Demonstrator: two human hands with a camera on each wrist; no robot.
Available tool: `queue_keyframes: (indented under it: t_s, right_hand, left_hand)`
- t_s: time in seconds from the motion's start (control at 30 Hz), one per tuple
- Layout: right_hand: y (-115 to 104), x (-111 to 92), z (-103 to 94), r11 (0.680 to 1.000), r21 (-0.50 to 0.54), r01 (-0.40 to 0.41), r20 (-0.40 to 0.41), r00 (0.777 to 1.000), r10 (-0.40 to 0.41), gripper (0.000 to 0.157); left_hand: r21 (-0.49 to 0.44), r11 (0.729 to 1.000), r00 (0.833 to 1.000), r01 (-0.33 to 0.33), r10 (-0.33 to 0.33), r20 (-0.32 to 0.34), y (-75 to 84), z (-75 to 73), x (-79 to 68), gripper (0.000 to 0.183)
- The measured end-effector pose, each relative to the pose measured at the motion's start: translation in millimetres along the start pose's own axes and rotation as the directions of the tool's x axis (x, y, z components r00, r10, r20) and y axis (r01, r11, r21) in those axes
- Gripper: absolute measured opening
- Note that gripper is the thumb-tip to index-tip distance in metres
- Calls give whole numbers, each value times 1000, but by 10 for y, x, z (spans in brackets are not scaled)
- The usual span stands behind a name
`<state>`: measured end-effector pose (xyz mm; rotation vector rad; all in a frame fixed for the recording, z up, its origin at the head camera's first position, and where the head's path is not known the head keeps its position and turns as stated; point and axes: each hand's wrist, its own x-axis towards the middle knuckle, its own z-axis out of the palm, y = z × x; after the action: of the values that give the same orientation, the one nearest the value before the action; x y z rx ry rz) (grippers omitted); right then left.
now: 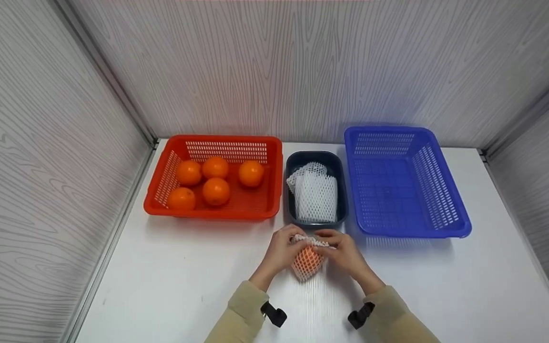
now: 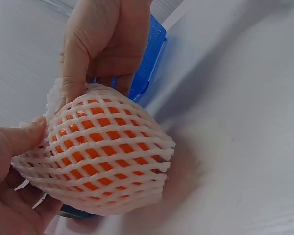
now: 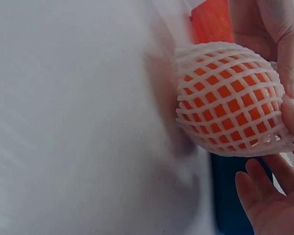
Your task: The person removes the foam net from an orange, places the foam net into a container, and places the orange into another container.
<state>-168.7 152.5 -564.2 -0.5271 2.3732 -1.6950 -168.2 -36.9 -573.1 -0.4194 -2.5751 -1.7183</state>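
An orange (image 2: 95,147) sits inside a white foam net sleeve (image 3: 230,105), held between both hands close over the white table. My left hand (image 1: 285,247) pinches the sleeve's far rim on the left, its thumb lying on the net. From the right, my right hand (image 1: 343,250) pinches the same rim between thumb and fingers. The net is stretched round the fruit, and its narrower end points toward my body. Just beyond the hands stands a dark tub (image 1: 291,216) with more white foam net sleeves (image 1: 316,197) in it.
A red basket (image 1: 227,214) with several loose oranges (image 1: 216,191) stands at the back left. The blue basket (image 1: 412,233) at the back right shows a bare bottom. Grey wood-patterned panels (image 1: 255,66) close off the back and both sides of the table (image 1: 179,286).
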Motion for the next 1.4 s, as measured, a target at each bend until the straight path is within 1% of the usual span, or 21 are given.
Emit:
queue_keyframes:
  t_s: [0.07, 0.17, 0.23, 0.3, 0.37, 0.43, 0.53, 0.6, 0.67, 0.73, 0.83, 0.93, 1.0, 1.07, 1.1, 1.2, 1.27, 1.33, 1.4]
  right_hand:
    - [74, 27, 28, 998, -46, 31, -61, 998, -34, 15]
    - [167, 55, 69, 995, -90, 31, -138, 989, -44, 12]
    - [176, 58, 88, 994, -101, 30, -173, 984, -47, 12]
    - [175, 57, 105, 995, -100, 22, -185, 982, -41, 14]
    - [171, 55, 116, 994, -104, 19, -173, 984, -37, 15]
    - [167, 48, 113, 996, -83, 17, -137, 990, -28, 18]
    - [153, 29, 79, 1000, -13, -8, -46, 999, 8, 27]
    - [116, 10, 47, 999, 49, -21, 13, 1000, 21, 32]
    - [54, -10, 13, 996, 80, -44, 52, 998, 40, 33]
    - [-27, -31, -15, 996, 78, -52, 59, 997, 47, 30]
    - [-123, -40, -34, 998, 32, -48, 24, 999, 47, 20]
    - [-2, -7, -6, 1000, -20, 0, -54, 999, -1, 12]
    - [98, 19, 28, 998, -60, 34, -104, 994, -40, 10]
    - [189, 37, 59, 995, -93, 43, -147, 988, -56, 10]
    - [186, 39, 69, 993, -108, 40, -160, 985, -57, 11]
    - [170, 42, 89, 988, -157, 8, -192, 981, -38, 11]
    - [165, 47, 97, 984, -176, -1, -204, 978, -35, 11]
    - [167, 44, 99, 981, -195, 1, -206, 978, -42, 11]
    - [165, 34, 94, 984, -179, 3, -184, 982, -37, 13]
  left_hand:
    - [-27, 999, 1000, 17, -17, 8, -4, -16, -6, 10]
    - [-53, 997, 998, 50, -48, 33, -21, -51, -19, 17]
    - [-52, 996, 996, 76, -73, 55, -35, -73, -31, 21]
    - [-29, 995, 993, 97, -95, 71, -49, -91, -40, 21]
    - [-3, 995, 993, 101, -101, 67, -55, -106, -45, 20]
    - [24, 996, 995, 90, -91, 50, -57, -112, -41, 17]
    - [52, 997, 998, 62, -63, 17, -54, -111, -35, 16]
    - [66, 996, 998, 55, -56, 7, -49, -105, -31, 15]
    - [81, 995, 998, 60, -60, 2, -46, -88, -31, 14]
    - [96, 993, 998, 64, -65, 1, -41, -62, -28, 13]
    - [108, 991, 997, 76, -77, 1, -33, -20, -26, 13]
    - [96, 991, 996, 91, -92, 7, -30, 3, -26, 14]
    - [68, 991, 993, 114, -115, 17, -34, -2, -28, 15]
    - [29, 991, 990, 133, -134, 32, -34, -16, -31, 18]
    - [9, 990, 989, 144, -144, 42, -33, -25, -32, 20]
    - [-18, 983, 980, 183, -181, 83, -39, -49, -39, 27]
    - [-16, 981, 976, 192, -190, 103, -45, -66, -40, 28]
    - [-5, 983, 977, 186, -184, 107, -47, -80, -42, 24]
    - [-2, 986, 982, 169, -168, 88, -48, -89, -40, 18]
